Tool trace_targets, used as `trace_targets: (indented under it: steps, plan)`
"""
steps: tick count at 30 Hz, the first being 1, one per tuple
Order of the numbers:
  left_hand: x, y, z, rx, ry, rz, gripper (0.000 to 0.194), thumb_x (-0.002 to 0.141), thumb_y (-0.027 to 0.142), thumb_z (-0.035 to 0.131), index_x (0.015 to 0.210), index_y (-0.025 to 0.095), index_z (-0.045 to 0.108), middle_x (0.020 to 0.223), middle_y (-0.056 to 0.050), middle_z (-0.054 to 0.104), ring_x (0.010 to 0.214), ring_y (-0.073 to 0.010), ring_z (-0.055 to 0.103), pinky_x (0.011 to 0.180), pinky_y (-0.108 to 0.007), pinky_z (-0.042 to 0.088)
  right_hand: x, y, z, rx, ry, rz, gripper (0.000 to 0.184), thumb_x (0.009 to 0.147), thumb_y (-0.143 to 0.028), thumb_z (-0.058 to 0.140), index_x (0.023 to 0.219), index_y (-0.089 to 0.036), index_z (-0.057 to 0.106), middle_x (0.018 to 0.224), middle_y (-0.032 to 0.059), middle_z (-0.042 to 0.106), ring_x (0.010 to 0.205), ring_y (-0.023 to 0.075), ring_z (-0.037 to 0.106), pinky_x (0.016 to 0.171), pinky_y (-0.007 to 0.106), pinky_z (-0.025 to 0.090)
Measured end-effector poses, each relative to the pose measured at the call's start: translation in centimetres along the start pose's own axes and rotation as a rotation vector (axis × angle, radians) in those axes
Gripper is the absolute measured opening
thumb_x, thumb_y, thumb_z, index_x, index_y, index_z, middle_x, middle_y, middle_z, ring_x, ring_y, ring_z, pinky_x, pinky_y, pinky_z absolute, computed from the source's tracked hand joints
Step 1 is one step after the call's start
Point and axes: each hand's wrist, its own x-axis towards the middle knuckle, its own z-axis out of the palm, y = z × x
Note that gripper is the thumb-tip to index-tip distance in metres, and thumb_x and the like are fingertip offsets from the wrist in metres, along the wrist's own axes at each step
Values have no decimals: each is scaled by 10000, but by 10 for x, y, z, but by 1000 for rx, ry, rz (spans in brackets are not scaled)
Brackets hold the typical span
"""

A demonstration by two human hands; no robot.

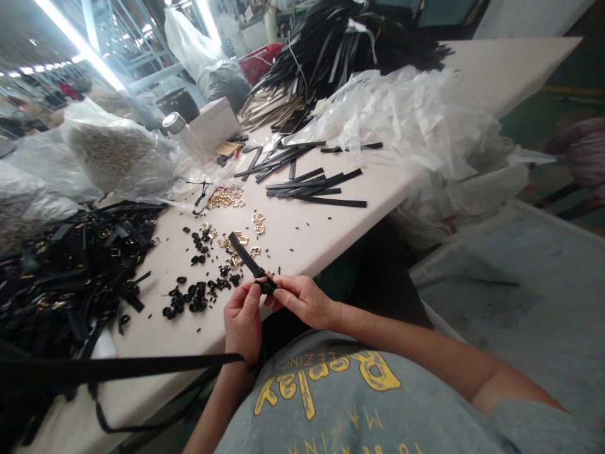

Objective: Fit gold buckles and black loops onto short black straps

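Observation:
Both hands pinch one short black strap (pixel 243 254) at the table's front edge. My left hand (pixel 243 312) is closed on its near part, thumb on top. From the right, my right hand (pixel 305 299) grips the same end between thumb and fingers. The strap's free end points away over the table, and a dark loop or band crosses it near my fingers; its details are too small to tell. Just beyond lie gold buckles (pixel 225 198) in loose clusters. Small black rings and bits (pixel 196 297) are scattered left of my left hand.
Black strips (pixel 316 186) lie across the table, with a big bundle of black strips (pixel 331 50) behind. A heap of black straps (pixel 70 265) covers the left side. Plastic sheeting (pixel 401 113) drapes over the right edge. A long black strap (pixel 142 366) runs to my left wrist.

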Motion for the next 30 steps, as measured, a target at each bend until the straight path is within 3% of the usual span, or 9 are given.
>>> trace_targets:
  steps: [4, 8, 13, 17, 20, 22, 26, 30]
  plan:
    - [-1, -4, -3, 21, 15, 13, 236, 773, 388, 786, 907, 195, 765, 994, -66, 769, 954, -199, 695, 935, -337, 515, 0, -3, 0, -170, 50, -35, 361, 1017, -407, 420, 868, -151, 628, 753, 30, 674, 630, 122, 637, 663, 241, 538]
    - [-2, -7, -2, 34, 10, 24, 228, 739, 366, 812, 887, 198, 771, 992, -64, 771, 934, -192, 699, 884, -307, 538, 0, -6, 1, -213, 75, -47, 387, 1022, -443, 411, 840, -166, 611, 700, 22, 675, 618, 129, 655, 650, 239, 540]
    - [-4, -7, 0, 96, -20, 82, 198, 743, 334, 811, 898, 215, 778, 990, -53, 766, 880, -183, 696, 809, -290, 562, 0, -7, -3, -200, 45, -69, 410, 1023, -480, 395, 843, -172, 596, 720, 27, 688, 642, 137, 670, 677, 255, 548]
    - [-5, -4, 1, 164, -38, 81, 203, 773, 353, 782, 914, 207, 785, 1017, -64, 758, 950, -202, 689, 900, -311, 540, 0, -3, -9, -101, -18, -42, 460, 1017, -525, 375, 879, -157, 613, 753, 37, 686, 698, 147, 676, 708, 273, 550]
    - [-5, 2, 3, 249, -69, 78, 229, 803, 382, 747, 939, 202, 787, 1061, -78, 747, 1036, -238, 671, 960, -340, 517, 2, -1, -10, -53, 1, -1, 435, 946, -560, 517, 912, -144, 641, 776, 26, 678, 691, 145, 651, 662, 257, 531]
    - [-5, 6, 4, 306, -109, 72, 256, 832, 401, 713, 974, 201, 785, 1093, -86, 738, 1088, -253, 653, 1002, -353, 496, 3, -1, -9, -65, 42, 17, 385, 910, -521, 590, 910, -142, 656, 754, 12, 672, 655, 135, 625, 623, 241, 510]
    - [-8, 10, 2, 345, -173, 96, 276, 876, 397, 659, 1032, 200, 773, 1160, -88, 717, 1155, -254, 620, 1066, -360, 447, 5, -7, -8, -127, 73, -13, 256, 935, -369, 551, 864, -149, 660, 713, 5, 679, 632, 126, 619, 600, 218, 488]
    - [-11, 4, -3, 265, -87, 131, 199, 833, 333, 722, 987, 213, 763, 1105, -61, 727, 1048, -219, 657, 1002, -339, 490, 3, -12, -10, -206, 117, -49, 250, 931, -299, 503, 801, -150, 655, 680, 8, 678, 596, 119, 605, 590, 214, 473]
